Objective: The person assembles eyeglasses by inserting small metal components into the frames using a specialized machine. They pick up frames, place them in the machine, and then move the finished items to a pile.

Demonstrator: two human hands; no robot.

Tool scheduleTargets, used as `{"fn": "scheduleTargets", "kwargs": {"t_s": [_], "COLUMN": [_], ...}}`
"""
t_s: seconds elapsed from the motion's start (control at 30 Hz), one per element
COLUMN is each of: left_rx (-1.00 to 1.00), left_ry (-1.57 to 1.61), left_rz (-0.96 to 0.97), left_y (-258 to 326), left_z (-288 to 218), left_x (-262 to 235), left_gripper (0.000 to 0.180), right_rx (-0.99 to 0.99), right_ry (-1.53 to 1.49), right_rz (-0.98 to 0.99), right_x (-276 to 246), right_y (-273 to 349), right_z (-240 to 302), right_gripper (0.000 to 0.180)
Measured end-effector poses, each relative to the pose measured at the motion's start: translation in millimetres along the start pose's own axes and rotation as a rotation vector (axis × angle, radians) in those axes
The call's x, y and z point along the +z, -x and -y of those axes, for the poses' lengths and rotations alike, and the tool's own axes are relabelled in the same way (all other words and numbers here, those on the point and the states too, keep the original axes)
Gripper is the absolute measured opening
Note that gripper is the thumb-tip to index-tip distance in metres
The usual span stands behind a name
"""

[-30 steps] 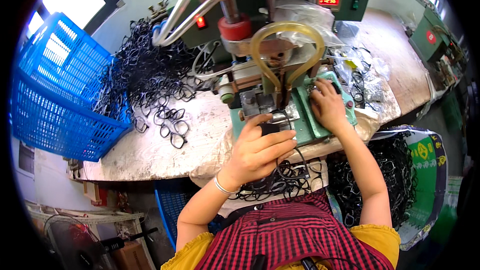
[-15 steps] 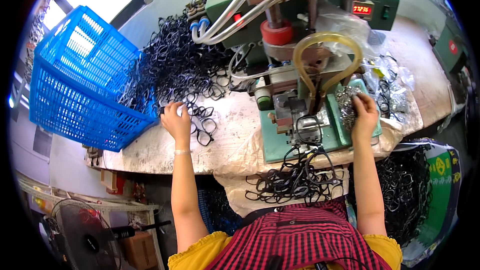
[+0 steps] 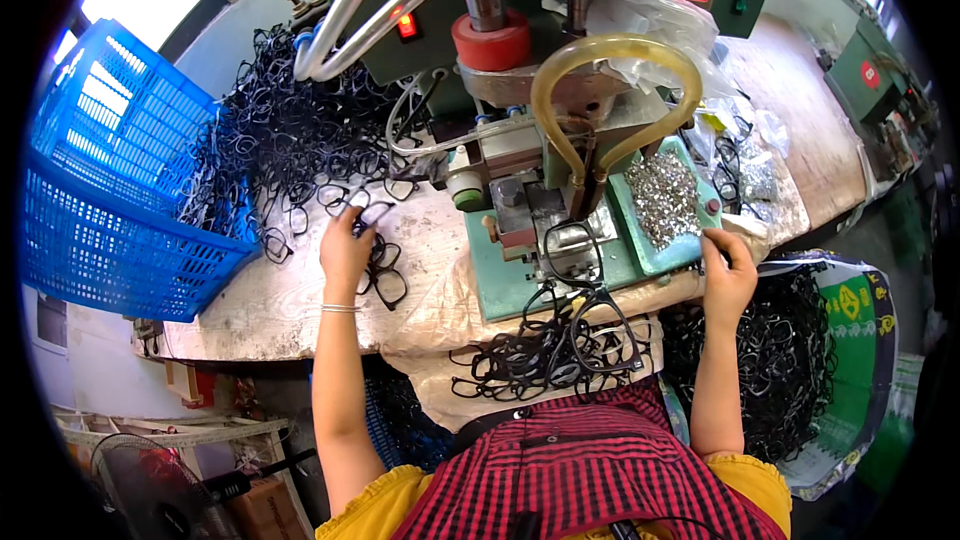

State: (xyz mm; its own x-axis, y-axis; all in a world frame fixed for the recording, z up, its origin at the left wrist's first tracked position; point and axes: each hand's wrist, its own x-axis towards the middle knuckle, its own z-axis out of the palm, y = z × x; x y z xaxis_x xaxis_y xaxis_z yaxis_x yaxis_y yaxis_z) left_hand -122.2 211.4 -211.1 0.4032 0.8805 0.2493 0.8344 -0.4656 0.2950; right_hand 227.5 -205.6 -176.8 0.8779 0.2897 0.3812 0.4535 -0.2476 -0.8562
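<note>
My left hand point(image 3: 345, 248) is closed on a black eyeglass frame point(image 3: 376, 212) at the near edge of a big pile of eyeglass frames point(image 3: 310, 120). Two more frames lie beside its fingers. My right hand point(image 3: 728, 275) is pinched just off the near right corner of a green tray point(image 3: 655, 262) full of small shiny metal parts point(image 3: 662, 195); whatever is between its fingertips is too small to make out. Between my hands stands a green press machine point(image 3: 500, 285). One black frame point(image 3: 572, 250) sits upright at its fixture, above a heap of frames point(image 3: 540, 350) by my apron.
A blue plastic basket point(image 3: 120, 230) lies tipped on the left, frames spilling out. A yellowish hose loop point(image 3: 617, 45) and a red collar point(image 3: 490, 40) hang over the fixture. At lower right a sack point(image 3: 860, 340) holds more black frames. A fan point(image 3: 150, 490) stands lower left.
My right hand has drawn back from the metal parts to the tray's near corner. My left hand has moved from beside the basket onto frames at the pile's edge. The view has shifted.
</note>
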Motion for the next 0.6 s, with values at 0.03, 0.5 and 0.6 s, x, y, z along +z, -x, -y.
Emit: {"fn": "scheduleTargets", "kwargs": {"t_s": [0.03, 0.5, 0.6], "left_rx": [0.061, -0.065, 0.463], "left_ry": [0.031, 1.243, 1.421], "left_rz": [-0.115, -0.247, -0.411], "left_y": [-4, 72, 81], "left_z": [-4, -121, -196], "left_x": [-7, -41, -101], "left_gripper": [0.048, 0.016, 0.014], "right_rx": [-0.008, 0.018, 0.132], "right_ry": [-0.009, -0.695, -0.852], "right_rz": [0.026, 0.412, 0.461], "right_x": [5, 86, 87], "right_y": [-1, -5, -4], "right_z": [18, 109, 115], "right_gripper": [0.014, 0.056, 0.060]}}
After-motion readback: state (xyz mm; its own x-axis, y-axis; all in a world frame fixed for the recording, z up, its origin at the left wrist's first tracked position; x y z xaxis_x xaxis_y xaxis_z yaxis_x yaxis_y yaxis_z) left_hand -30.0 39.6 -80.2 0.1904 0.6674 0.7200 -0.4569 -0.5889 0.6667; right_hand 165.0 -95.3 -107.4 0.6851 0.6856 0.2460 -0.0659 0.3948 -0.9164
